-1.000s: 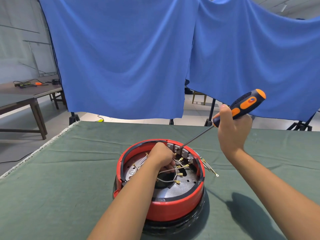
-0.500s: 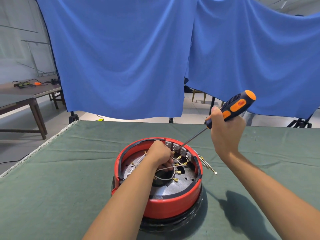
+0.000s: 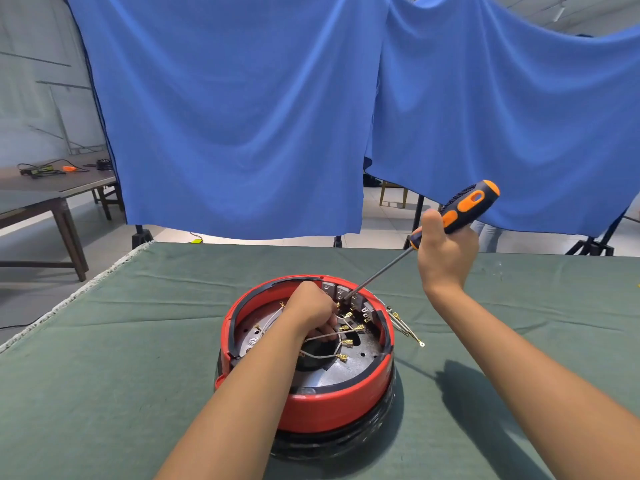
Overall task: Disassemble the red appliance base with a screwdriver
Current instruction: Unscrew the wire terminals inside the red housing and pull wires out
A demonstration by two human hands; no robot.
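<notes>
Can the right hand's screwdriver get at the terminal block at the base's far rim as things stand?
Probably yes. The right hand holds the screwdriver angled down, its tip already at the terminal block. The left hand sits beside it inside the base, not across the shaft's path.

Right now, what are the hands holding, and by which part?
The right hand grips the screwdriver by its handle. The left hand is curled inside the red base; what it holds cannot be told.
</notes>
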